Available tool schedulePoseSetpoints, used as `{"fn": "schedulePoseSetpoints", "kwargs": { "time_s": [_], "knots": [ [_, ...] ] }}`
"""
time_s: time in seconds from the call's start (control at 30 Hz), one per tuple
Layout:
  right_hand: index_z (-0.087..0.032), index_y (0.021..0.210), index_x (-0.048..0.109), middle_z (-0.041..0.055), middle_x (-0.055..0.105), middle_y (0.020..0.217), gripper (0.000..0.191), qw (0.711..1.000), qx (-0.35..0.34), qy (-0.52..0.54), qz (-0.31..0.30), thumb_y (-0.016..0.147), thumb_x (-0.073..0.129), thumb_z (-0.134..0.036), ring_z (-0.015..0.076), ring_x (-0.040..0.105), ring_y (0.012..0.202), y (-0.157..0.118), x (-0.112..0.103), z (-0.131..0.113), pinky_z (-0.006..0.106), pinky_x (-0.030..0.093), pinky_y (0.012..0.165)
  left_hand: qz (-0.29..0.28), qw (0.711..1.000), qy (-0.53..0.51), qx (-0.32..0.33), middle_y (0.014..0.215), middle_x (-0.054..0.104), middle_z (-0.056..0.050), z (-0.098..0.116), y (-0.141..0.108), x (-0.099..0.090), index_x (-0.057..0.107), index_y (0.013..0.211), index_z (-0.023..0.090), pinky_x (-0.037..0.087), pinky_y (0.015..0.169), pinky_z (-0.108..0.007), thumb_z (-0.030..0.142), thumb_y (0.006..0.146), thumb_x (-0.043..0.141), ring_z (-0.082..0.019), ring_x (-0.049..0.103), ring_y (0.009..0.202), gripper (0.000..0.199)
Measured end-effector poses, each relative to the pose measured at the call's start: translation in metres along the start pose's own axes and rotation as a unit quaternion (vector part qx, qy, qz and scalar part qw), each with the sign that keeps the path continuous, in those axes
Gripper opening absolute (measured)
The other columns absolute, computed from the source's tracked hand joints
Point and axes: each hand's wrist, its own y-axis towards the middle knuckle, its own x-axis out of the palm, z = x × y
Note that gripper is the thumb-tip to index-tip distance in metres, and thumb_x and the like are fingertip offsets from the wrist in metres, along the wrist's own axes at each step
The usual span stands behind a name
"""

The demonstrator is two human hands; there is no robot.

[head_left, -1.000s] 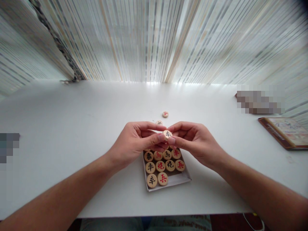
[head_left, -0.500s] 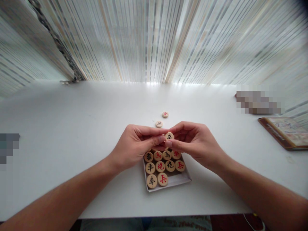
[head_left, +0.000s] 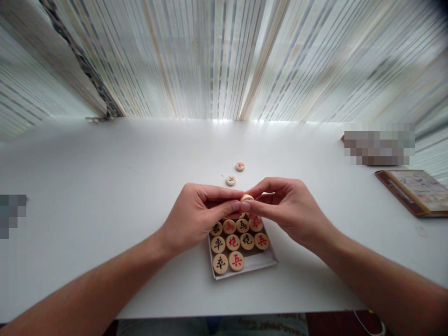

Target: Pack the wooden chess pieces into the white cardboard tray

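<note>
Between the fingertips of my left hand (head_left: pixel 206 207) and my right hand (head_left: pixel 282 200) is one round wooden Chinese chess piece (head_left: pixel 247 198), tilted so its edge shows. Both hands are closed on it in a pinch. Just below them lies a shallow white box (head_left: pixel 261 262) with several chess pieces in rows, marked in black or red characters. A black-marked piece (head_left: pixel 220 263) and a red-marked piece (head_left: pixel 236 261) fill the left of its front row. My fingers hide the box's far part.
Past my hands, a black-marked piece (head_left: pixel 231 180) and a red-marked piece (head_left: pixel 240 166) lie loose on the white table (head_left: pixel 87 186). A brown-edged flat item, perhaps a book (head_left: pixel 416 191), rests at the right. A striped curtain (head_left: pixel 196 60) hangs along the far edge.
The held chess piece has turned between my fingertips: its black character faced me before, and now mostly its pale edge shows. My hands have barely moved.
</note>
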Motion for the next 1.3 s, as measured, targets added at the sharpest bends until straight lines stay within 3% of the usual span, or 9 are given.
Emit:
{"fn": "schedulePoseSetpoints", "kwargs": {
  "time_s": [0.23,0.5,0.7,0.87,1.03,1.3],
  "knots": [
    [-0.017,0.082,0.085,0.0055,0.080,0.070,0.023,1.000,-0.009,0.017,-0.009,0.073,0.100,-0.032,0.0125,0.071,0.061,0.0005,-0.0003,-0.0001,0.020,0.059,0.059,-0.020,1.000,0.008,0.008,0.099,0.087,-0.005,0.0036,-0.0025,0.0006,0.086,0.114,0.026,0.069,0.087,-0.022,0.016,0.087,0.088,-0.021,0.085,0.096,0.029],
    [-0.022,0.103,0.089,0.0045,0.081,0.077,0.024,0.998,-0.004,0.051,-0.038,0.083,0.094,-0.035,0.0120,0.072,0.070,0.0017,-0.0033,0.0027,0.020,0.059,0.067,0.029,0.997,-0.056,-0.052,0.099,0.088,-0.009,0.0018,0.0020,-0.0001,0.088,0.108,0.020,0.068,0.081,-0.019,0.024,0.080,0.095,-0.019,0.085,0.087,0.029],
    [-0.021,0.097,0.088,0.0053,0.084,0.087,0.031,0.998,-0.013,0.055,-0.034,0.070,0.102,-0.026,0.0165,0.078,0.079,0.0009,0.0024,-0.0004,0.026,0.065,0.074,0.045,0.990,-0.102,-0.081,0.094,0.087,-0.009,-0.0008,0.0037,0.0004,0.089,0.101,0.019,0.067,0.079,-0.018,0.033,0.070,0.101,-0.015,0.082,0.079,0.035],
    [-0.019,0.093,0.085,0.0053,0.084,0.085,0.036,0.999,-0.039,0.020,-0.012,0.063,0.104,-0.022,0.0173,0.078,0.077,-0.0014,0.0055,0.0001,0.026,0.066,0.073,0.063,0.990,-0.084,-0.095,0.094,0.087,-0.010,-0.0013,0.0031,0.0037,0.090,0.099,0.018,0.070,0.081,-0.025,0.034,0.067,0.103,-0.018,0.083,0.081,0.038],
    [-0.017,0.087,0.083,0.0060,0.083,0.080,0.035,0.999,-0.031,-0.001,-0.009,0.062,0.105,-0.027,0.0180,0.077,0.070,-0.0020,0.0048,0.0004,0.025,0.064,0.062,0.054,0.993,-0.059,-0.089,0.092,0.087,-0.010,-0.0009,0.0008,0.0062,0.090,0.099,0.018,0.071,0.087,-0.034,0.037,0.070,0.100,-0.024,0.084,0.086,0.036],
    [-0.017,0.079,0.081,0.0066,0.084,0.078,0.037,1.000,-0.007,0.024,-0.015,0.057,0.107,-0.031,0.0199,0.080,0.070,-0.0001,0.0030,-0.0017,0.028,0.066,0.064,0.024,0.999,-0.007,-0.048,0.095,0.087,-0.009,0.0003,-0.0016,0.0032,0.090,0.102,0.020,0.070,0.085,-0.029,0.028,0.082,0.092,-0.025,0.085,0.092,0.022]
  ]
}}
